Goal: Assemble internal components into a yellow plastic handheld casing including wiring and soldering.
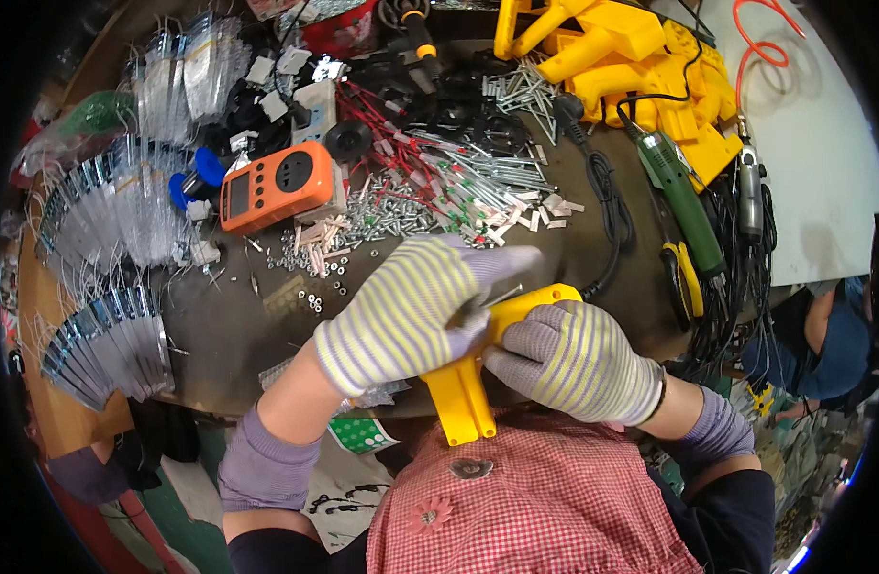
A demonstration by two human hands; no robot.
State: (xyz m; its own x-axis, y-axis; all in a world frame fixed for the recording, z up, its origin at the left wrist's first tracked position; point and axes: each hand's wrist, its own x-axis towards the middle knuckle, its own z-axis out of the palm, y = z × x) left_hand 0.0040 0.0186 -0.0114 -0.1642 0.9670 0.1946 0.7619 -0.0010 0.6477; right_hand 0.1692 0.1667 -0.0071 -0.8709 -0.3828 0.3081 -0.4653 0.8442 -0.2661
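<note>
A yellow pistol-shaped plastic housing (456, 402) is tilted over the table's near edge, its handle pointing down toward my apron. My right hand (578, 359), in a striped knit glove, wraps its fingers around the upper body. From that end, near the fingers, a black cord (602, 277) runs back across the table. My left hand (411, 311), gloved alike, is over the other side of the housing with its forefinger stretched out and blurred. A thin metal screw (504, 295) sticks out from its bent fingers above the housing; its far end is hidden.
Beyond my hands lie loose screws (387, 212), nuts (313, 302) and red-wired parts (411, 143). An orange meter (278, 187) stands left of them, near fanned metal strips (114, 349). To the right are a green electric screwdriver (678, 191), yellow-handled pliers (683, 277) and piled yellow housings (640, 72).
</note>
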